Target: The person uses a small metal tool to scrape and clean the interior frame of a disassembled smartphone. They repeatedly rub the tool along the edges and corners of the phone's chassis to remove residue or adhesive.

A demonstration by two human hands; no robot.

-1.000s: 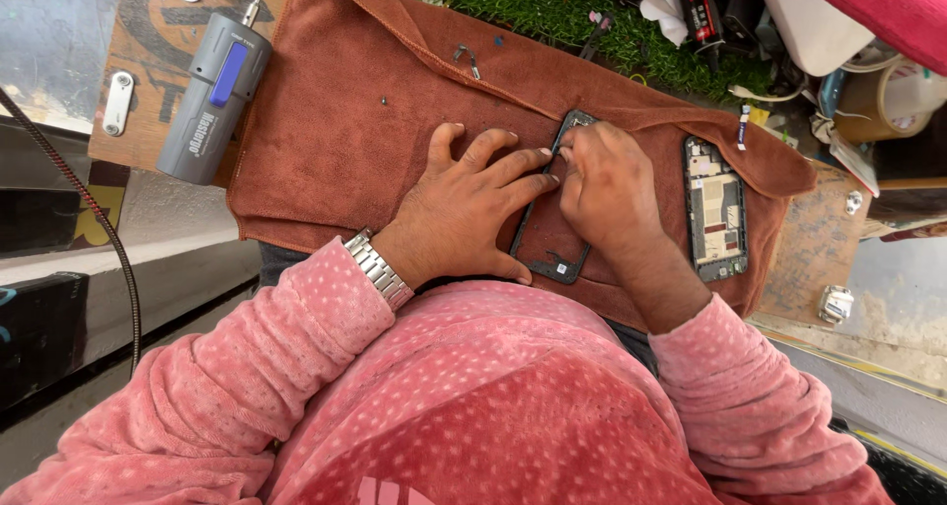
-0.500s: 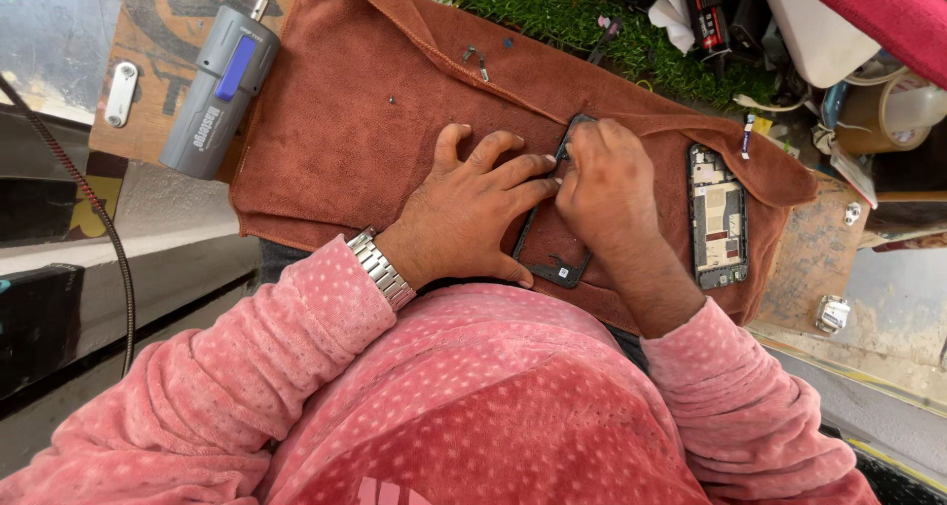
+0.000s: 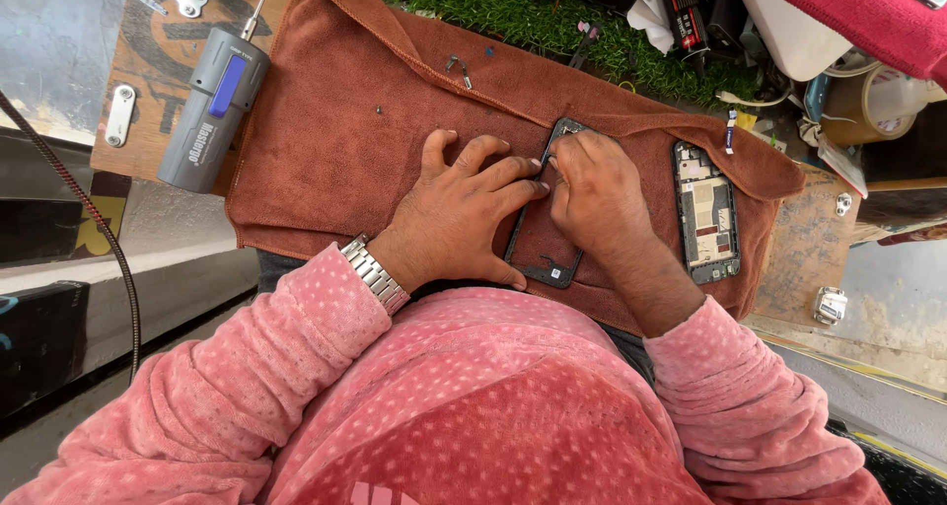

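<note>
A thin black phone frame lies on a rust-brown towel. My left hand rests flat on the towel with its fingers spread, fingertips pressing the frame's left edge. My right hand is curled over the frame's upper part, its fingertips pinched together at the top edge; what they pinch is too small to see. An opened phone body with exposed boards lies on the towel just right of my right hand.
A grey electric screwdriver with a blue button lies at the towel's left edge on a wooden board. Tiny screws sit on the towel near the top. Green turf with tools, a tape roll and clutter fills the top right.
Both hands stay on the frame in about the same pose. The view has shifted slightly.
</note>
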